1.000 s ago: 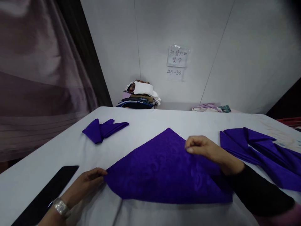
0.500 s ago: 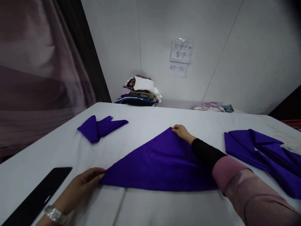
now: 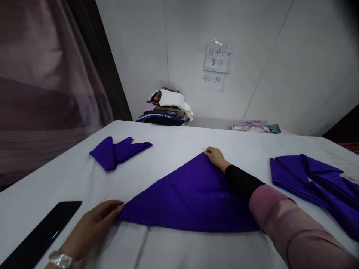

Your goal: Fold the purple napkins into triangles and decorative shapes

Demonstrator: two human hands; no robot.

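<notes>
In front of me a purple cloth napkin (image 3: pixel 182 198) lies on the white-covered table, folded into a triangle with its long edge towards me. My left hand (image 3: pixel 97 224), a watch on its wrist, pinches the napkin's left corner. At the far tip, my right hand (image 3: pixel 216 157) holds the top corner between thumb and fingers. The right sleeve covers the napkin's right corner. Further left lies a purple napkin folded into a knotted-looking shape (image 3: pixel 108 153), touched by neither hand.
A black flat phone-like slab (image 3: pixel 42 235) lies at the front left. More purple napkins (image 3: pixel 294 175) are heaped at the right. Behind the table (image 3: pixel 174 136) stand a pile of folded clothes (image 3: pixel 168 108) and some crumpled cloths (image 3: pixel 255 127). Handwritten sheets (image 3: pixel 217 58) hang on the wall.
Both hands keep their pinch on the same two corners of the napkin. The view has shifted very slightly; the cloth looks a little smoother near the right hand.
</notes>
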